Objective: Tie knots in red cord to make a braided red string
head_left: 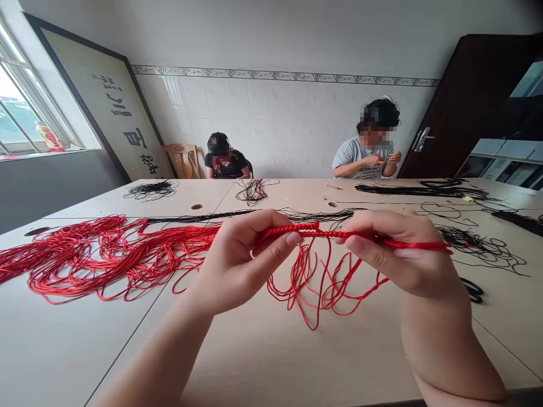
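Observation:
My left hand [241, 257] pinches the left end of a braided red cord [314, 230] held level above the table. My right hand [394, 249] grips the same cord further right, and its thin red tail sticks out past my fingers to the right. Loose red strands [316, 282] hang from the braid in loops down onto the beige table [271, 356]. A big heap of red cords [93, 254] lies on the table to the left of my left hand.
Black cords lie in bundles: one [153, 189] far left, one [253, 191] at the middle back, several [424, 191] at the right. Two people sit at the far side, one in black [227, 158], one in grey [365, 155]. A wooden chair [183, 160] and dark door [458, 107] stand behind.

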Tool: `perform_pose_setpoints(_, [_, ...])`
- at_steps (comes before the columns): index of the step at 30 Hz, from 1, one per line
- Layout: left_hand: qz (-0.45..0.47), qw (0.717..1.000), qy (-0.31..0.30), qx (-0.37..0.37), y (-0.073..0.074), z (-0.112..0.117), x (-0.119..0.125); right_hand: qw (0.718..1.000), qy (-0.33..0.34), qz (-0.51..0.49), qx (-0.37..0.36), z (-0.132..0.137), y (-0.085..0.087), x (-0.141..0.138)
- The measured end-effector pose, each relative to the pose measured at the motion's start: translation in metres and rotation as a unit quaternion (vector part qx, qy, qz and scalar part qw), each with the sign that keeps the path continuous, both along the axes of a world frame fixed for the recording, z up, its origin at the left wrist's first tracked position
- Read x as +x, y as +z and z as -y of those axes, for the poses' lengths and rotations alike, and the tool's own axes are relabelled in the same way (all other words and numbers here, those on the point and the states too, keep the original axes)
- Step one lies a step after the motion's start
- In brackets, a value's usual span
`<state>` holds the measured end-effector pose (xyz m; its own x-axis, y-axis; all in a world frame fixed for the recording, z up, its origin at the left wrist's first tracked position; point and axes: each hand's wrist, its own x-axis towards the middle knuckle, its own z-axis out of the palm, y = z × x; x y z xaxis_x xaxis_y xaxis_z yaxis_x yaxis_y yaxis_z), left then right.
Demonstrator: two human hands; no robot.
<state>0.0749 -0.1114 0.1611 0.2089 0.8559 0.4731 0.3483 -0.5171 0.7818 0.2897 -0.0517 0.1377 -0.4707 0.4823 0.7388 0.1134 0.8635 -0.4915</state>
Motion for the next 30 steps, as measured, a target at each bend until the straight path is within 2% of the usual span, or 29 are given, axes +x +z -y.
perform_pose_setpoints(6, [-0.011,1.000,-0.001,0.006,0.000,0.000,0.001,1.000,-0.018,0.003,-0.012,0.004,0.001,-0.003])
perform_pose_setpoints(12, [-0.008,1.000,-0.004,0.003,0.001,0.000,0.002,0.998,-0.052,0.007,0.022,0.004,0.001,-0.001])
perform_pose_setpoints(19, [-0.031,0.999,0.010,0.030,-0.001,-0.001,0.006,0.999,-0.029,-0.015,0.026,0.005,-0.002,-0.007])
perform_pose_setpoints(24, [-0.062,0.996,0.037,0.057,-0.003,-0.001,0.005,0.999,-0.020,-0.037,-0.027,0.012,0.001,-0.016])
perform_pose_setpoints(26, [-0.053,0.997,0.032,0.043,-0.003,-0.002,0.004,0.997,-0.015,-0.047,-0.052,0.012,0.002,-0.018])
perform_pose_setpoints(30, [-0.002,0.999,-0.022,-0.033,-0.002,-0.005,0.000,0.996,0.004,-0.042,-0.084,0.005,0.000,-0.015])
